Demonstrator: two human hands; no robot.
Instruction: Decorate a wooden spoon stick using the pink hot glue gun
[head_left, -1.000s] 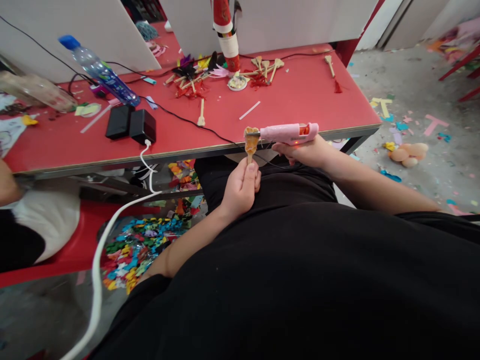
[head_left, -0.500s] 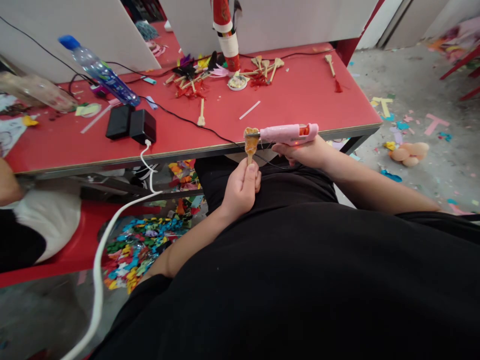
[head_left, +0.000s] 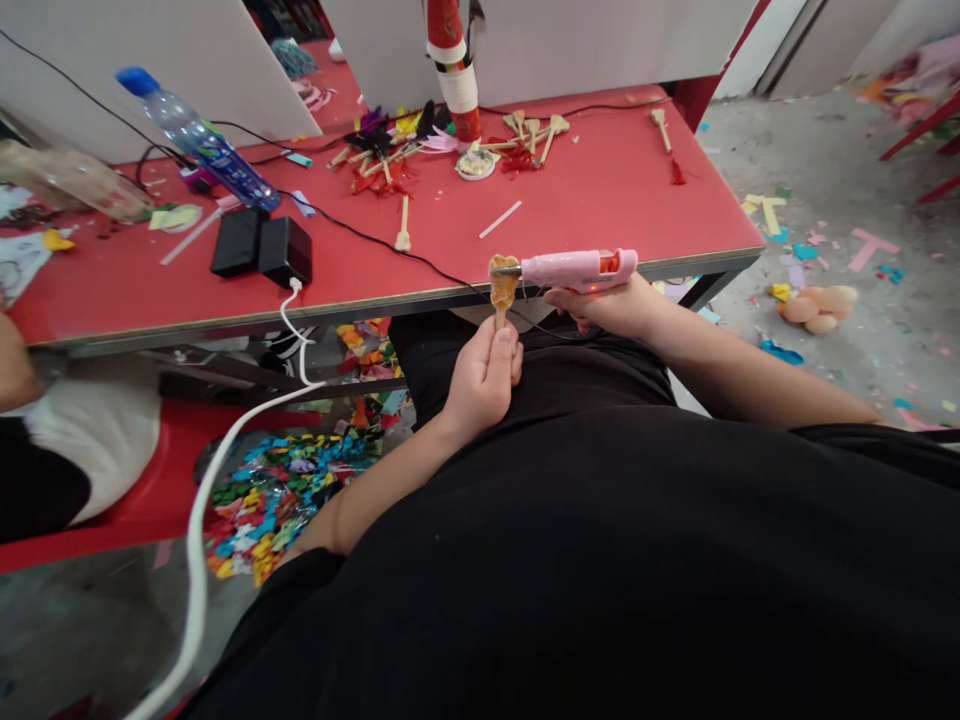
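Note:
Just in front of the table edge, my left hand [head_left: 486, 378] pinches the handle of a small wooden stick with a wide, orange-brown patterned head [head_left: 502, 287], held upright. A pink hot glue gun [head_left: 574, 268] is in my right hand [head_left: 604, 303], its metal nozzle pointing left and lying over the upper part of that head. Whether the tip touches the surface I cannot tell. An orange light glows on the gun's underside. Similar wooden sticks with red tassels [head_left: 536, 140] lie at the back of the table, and a single stick [head_left: 403, 225] lies nearer.
On the red table [head_left: 600, 190] are a blue-capped bottle [head_left: 214, 150], black adapters [head_left: 285, 252], a red-and-white column [head_left: 456, 85] and a small round dish [head_left: 475, 163]. A white cable [head_left: 196, 560] hangs at left. Colourful scraps [head_left: 292, 490] lie below. Another person's arm [head_left: 15, 365] shows at far left.

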